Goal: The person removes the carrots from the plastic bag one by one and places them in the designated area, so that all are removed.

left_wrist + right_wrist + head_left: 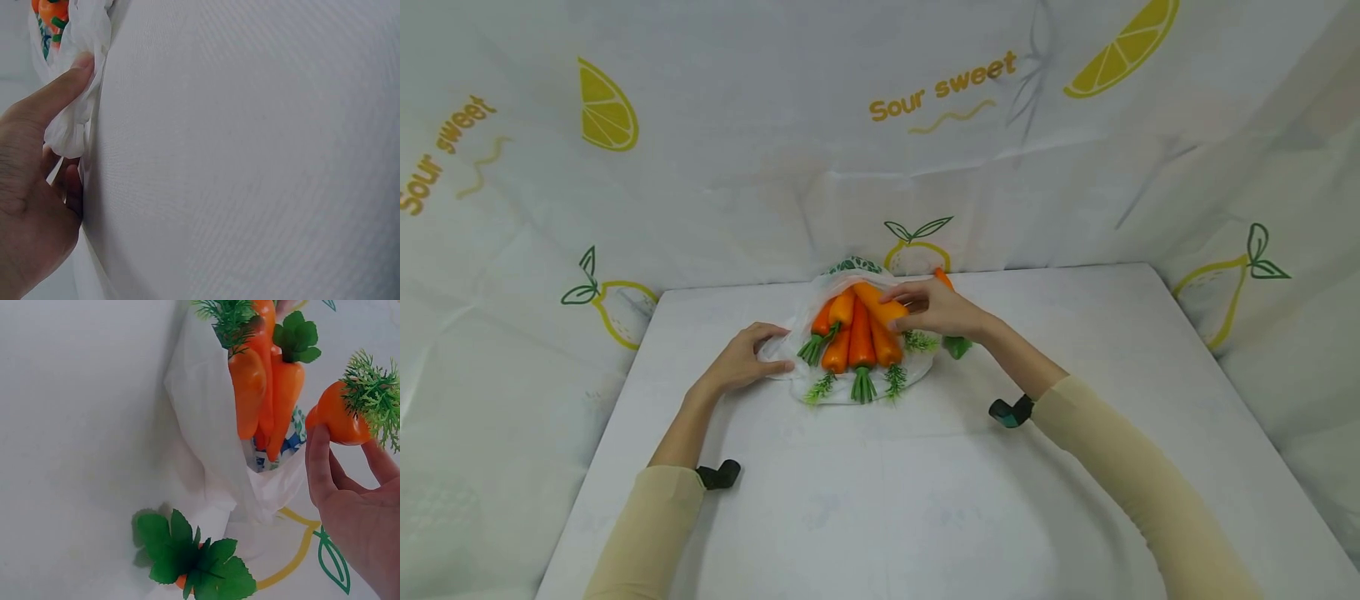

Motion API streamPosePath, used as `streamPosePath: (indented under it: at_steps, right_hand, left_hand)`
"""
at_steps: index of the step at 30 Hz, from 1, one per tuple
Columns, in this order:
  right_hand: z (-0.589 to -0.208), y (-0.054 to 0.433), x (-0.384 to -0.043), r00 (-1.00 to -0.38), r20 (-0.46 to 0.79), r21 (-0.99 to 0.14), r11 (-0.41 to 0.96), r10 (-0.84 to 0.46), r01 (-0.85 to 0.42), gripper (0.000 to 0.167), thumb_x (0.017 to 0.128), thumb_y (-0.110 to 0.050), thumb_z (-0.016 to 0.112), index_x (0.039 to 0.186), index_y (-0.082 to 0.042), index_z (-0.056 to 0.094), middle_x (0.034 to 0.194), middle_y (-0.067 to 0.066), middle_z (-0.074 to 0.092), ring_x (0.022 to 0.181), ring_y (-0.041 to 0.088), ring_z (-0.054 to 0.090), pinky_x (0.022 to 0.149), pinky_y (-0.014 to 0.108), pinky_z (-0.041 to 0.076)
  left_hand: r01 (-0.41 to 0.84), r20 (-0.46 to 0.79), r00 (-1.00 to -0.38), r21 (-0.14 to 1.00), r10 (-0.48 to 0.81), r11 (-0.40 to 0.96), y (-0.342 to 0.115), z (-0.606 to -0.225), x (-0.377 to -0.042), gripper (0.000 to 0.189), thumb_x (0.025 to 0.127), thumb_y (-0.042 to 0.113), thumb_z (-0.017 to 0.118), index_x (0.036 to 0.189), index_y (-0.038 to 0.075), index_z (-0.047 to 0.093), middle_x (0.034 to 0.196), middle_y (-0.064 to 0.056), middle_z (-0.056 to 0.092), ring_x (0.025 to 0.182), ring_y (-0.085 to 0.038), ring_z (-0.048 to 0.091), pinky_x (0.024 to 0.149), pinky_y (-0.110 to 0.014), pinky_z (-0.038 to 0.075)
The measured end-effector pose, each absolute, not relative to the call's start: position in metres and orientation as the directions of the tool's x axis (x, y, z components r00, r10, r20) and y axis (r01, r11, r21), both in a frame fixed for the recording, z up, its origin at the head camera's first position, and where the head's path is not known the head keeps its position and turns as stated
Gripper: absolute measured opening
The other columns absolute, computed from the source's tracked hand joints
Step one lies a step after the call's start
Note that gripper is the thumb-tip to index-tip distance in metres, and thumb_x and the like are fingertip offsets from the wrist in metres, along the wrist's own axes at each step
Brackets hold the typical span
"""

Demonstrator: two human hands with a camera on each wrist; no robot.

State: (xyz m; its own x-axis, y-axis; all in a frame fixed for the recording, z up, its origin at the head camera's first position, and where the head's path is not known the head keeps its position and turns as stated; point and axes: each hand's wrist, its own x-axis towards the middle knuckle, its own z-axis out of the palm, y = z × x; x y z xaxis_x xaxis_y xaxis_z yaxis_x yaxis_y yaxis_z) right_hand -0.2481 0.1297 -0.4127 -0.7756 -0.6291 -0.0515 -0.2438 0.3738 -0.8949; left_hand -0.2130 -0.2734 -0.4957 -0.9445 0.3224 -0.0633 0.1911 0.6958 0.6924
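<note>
A white plastic bag [805,321] with green print lies at the back of the table, its mouth toward me. Several orange toy carrots [862,337] with green tops lie in it. My left hand [747,357] pinches the bag's left edge, thumb over the plastic and fingers below, as the left wrist view shows. With thumb and fingertips my right hand [942,308] holds a lighter orange carrot [340,419] by its thick, leafy end, above the others. Its narrow end points into the bag. Another carrot [943,278] lies right of the bag, partly hidden behind my right hand.
The white-covered table [880,500] meets a hanging white cloth [737,167] printed with lemons close behind the bag. Broad green leaves [194,556] of the carrot outside the bag stick up beside it. Small dark wrist cameras sit on both forearms.
</note>
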Motion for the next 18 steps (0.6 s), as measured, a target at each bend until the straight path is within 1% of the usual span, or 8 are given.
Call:
streamPosePath:
  at_steps: [11, 15, 18]
  right_hand:
    - [-0.395, 0.133, -0.233, -0.759, -0.053, -0.901, 0.359, -0.649, -0.243, 0.045, 0.096, -0.018, 0.08, 0.141, -0.014, 0.071, 0.15, 0.011, 0.068, 0.138, 0.031, 0.065, 0.119, 0.049, 0.055]
    - [-0.388, 0.134, -0.231, -0.755, -0.037, -0.9, 0.35, -0.655, -0.26, 0.046, 0.097, -0.02, 0.08, 0.142, -0.015, 0.07, 0.151, 0.01, 0.066, 0.139, 0.031, 0.065, 0.118, 0.05, 0.055]
    - [-0.383, 0.138, -0.231, -0.763, -0.023, -0.9, 0.346, -0.646, -0.266, 0.047, 0.097, -0.021, 0.081, 0.142, -0.015, 0.069, 0.152, 0.01, 0.065, 0.14, 0.031, 0.064, 0.118, 0.051, 0.055]
  left_hand:
    - [0.192, -0.064, -0.944, 0.69, 0.323, 0.698, -0.273, -0.495, -0.214, 0.065, 0.09, 0.024, 0.091, 0.146, 0.004, 0.065, 0.156, -0.023, 0.058, 0.151, -0.045, 0.049, 0.129, -0.063, 0.037]
    - [0.187, -0.069, -0.945, 0.688, 0.32, 0.701, -0.274, -0.496, -0.214, 0.065, 0.09, 0.025, 0.091, 0.146, 0.005, 0.065, 0.156, -0.023, 0.058, 0.151, -0.045, 0.048, 0.13, -0.064, 0.036]
    - [0.188, -0.069, -0.945, 0.688, 0.32, 0.701, -0.274, -0.496, -0.214, 0.065, 0.09, 0.026, 0.091, 0.146, 0.005, 0.065, 0.156, -0.023, 0.058, 0.151, -0.045, 0.049, 0.13, -0.064, 0.037]
